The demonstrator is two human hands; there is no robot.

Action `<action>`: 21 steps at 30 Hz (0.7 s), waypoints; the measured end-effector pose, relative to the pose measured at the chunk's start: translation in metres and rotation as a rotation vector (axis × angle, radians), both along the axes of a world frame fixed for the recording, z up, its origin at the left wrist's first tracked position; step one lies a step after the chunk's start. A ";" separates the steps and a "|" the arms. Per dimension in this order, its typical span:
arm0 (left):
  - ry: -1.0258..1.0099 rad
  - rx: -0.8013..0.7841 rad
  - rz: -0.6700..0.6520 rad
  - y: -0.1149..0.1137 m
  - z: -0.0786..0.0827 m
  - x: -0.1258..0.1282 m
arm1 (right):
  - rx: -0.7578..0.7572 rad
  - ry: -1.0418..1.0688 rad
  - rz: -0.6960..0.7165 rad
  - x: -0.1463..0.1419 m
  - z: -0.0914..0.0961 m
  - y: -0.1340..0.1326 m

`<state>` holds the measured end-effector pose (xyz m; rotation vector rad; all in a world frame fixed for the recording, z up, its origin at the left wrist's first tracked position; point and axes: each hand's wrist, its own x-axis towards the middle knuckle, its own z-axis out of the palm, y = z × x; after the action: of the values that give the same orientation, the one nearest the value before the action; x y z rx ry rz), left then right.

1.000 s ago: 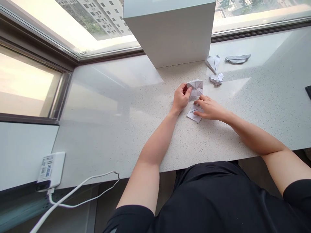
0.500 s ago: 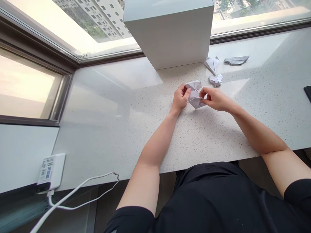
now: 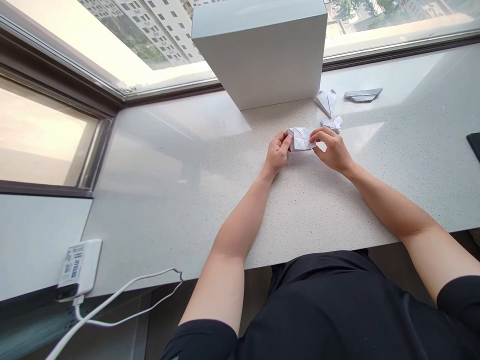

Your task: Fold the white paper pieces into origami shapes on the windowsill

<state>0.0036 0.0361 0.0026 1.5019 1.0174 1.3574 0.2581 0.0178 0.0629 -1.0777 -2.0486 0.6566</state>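
A small piece of folded white paper (image 3: 301, 139), marked with crossing creases, is held between my two hands above the counter. My left hand (image 3: 278, 150) pinches its left edge, thumb on top. On the opposite side, my right hand (image 3: 333, 149) grips the right edge between thumb and fingers. Just beyond the right hand lies a crumpled-looking folded paper figure (image 3: 332, 123), partly covered by that hand. Behind it rest a pointed folded paper piece (image 3: 326, 102) and a long, flat, boat-like folded paper (image 3: 363, 95).
A large white box-shaped block (image 3: 262, 70) stands at the back against the window. At the lower left, a white power adapter (image 3: 81, 265) with a white cable (image 3: 127, 292) sits at the counter's edge. A dark flat object (image 3: 474, 145) lies at the far right.
The lower flap of the paper has come up, making the piece a flatter, narrower rectangle. My right hand has shifted slightly up and now holds the right edge.
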 end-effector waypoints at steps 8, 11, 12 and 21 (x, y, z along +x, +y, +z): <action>-0.008 0.009 -0.010 -0.004 0.005 0.001 | 0.008 0.015 0.009 0.001 -0.001 -0.001; -0.004 -0.002 -0.015 -0.004 0.006 0.000 | 0.021 0.017 0.019 -0.001 -0.003 -0.001; 0.000 -0.005 -0.018 -0.004 0.006 0.000 | 0.026 0.011 0.030 -0.001 -0.004 -0.001; 0.016 0.032 0.058 0.000 -0.006 0.002 | 0.028 -0.021 0.103 0.004 -0.002 -0.002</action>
<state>0.0057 0.0360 -0.0032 1.5197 1.0613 1.4103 0.2618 0.0155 0.0607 -0.9720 -2.1359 0.6682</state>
